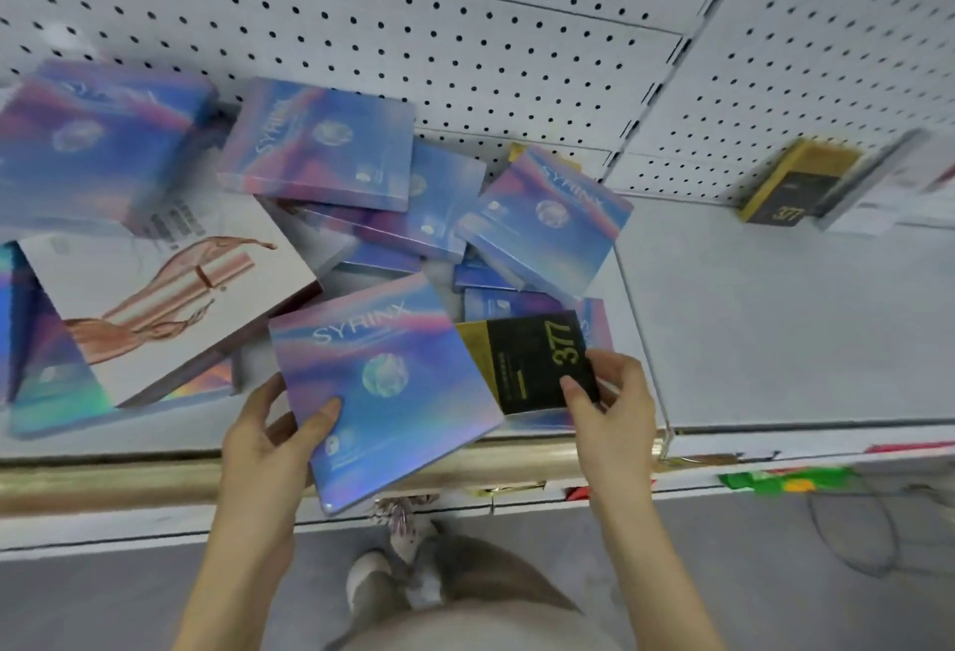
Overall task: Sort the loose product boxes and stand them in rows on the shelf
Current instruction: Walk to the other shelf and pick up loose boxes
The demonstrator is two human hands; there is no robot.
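My left hand (281, 436) grips the lower left corner of a blue-pink SYRINX box (385, 387), which juts over the shelf's front edge. My right hand (610, 402) pinches a black-and-gold box marked 377 (532, 361) by its lower right corner, just right of the SYRINX box. Behind them several more SYRINX boxes (320, 144) lie in a loose heap on the shelf (775, 314). A white box with a rose-gold splash picture (165, 299) lies tilted on the heap at the left.
A clear divider (641, 345) splits the shelf; right of it, a second 377 box (796, 182) stands against the pegboard back wall (465, 20) beside white boxes (873, 185). A gold price rail (103, 482) runs along the front edge. Grey floor and my shoes lie below.
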